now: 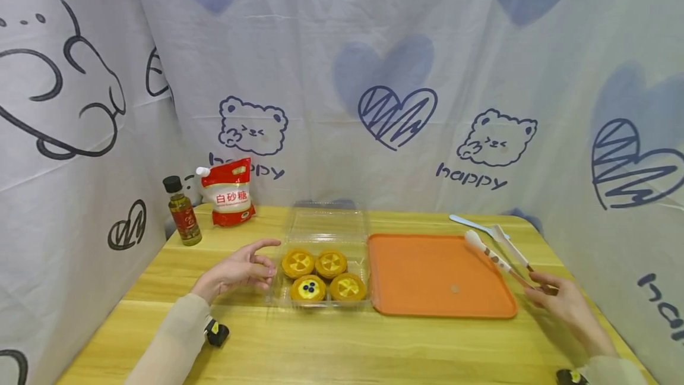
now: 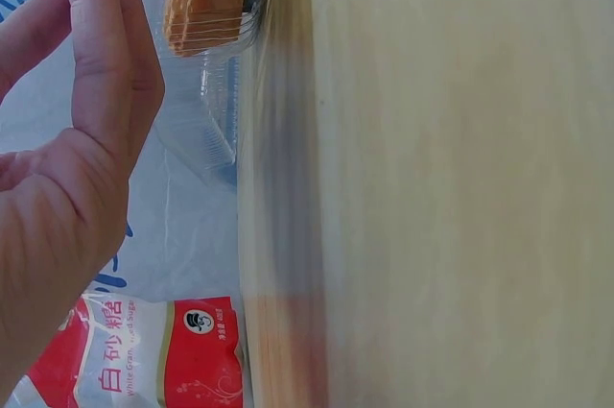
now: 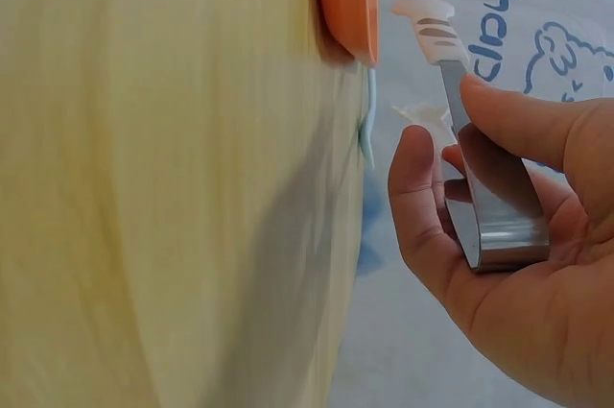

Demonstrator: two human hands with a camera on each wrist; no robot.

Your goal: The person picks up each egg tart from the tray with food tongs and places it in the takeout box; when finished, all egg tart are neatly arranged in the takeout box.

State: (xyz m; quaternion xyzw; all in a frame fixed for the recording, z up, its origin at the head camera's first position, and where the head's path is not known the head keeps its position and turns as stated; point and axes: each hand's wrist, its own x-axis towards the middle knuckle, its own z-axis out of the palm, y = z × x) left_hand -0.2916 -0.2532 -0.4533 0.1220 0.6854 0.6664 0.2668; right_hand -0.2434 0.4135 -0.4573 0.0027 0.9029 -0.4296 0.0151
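A clear plastic clamshell box (image 1: 320, 224) stands with its lid raised at the back. Several egg tarts (image 1: 348, 287) sit in it; one tart (image 1: 308, 289) is topped with dark blue berries. My left hand (image 1: 243, 269) is at the box's left side, index finger extended and the others loosely bent; whether the fingertips touch the wall is unclear. At the right, my right hand (image 1: 561, 302) holds a pair of tongs (image 3: 504, 206) by the metal end between thumb and fingers. The white tips (image 1: 481, 242) are spread apart over the right part of an orange tray (image 1: 427, 278).
Behind the tray lies a pale blue utensil (image 1: 470, 224), partly hidden by the tongs. A red and white sugar bag (image 1: 230, 195) and an oil bottle (image 1: 184, 215) stand at the back left. Patterned cloth (image 1: 320, 76) hangs around the wooden table (image 1: 299, 349).
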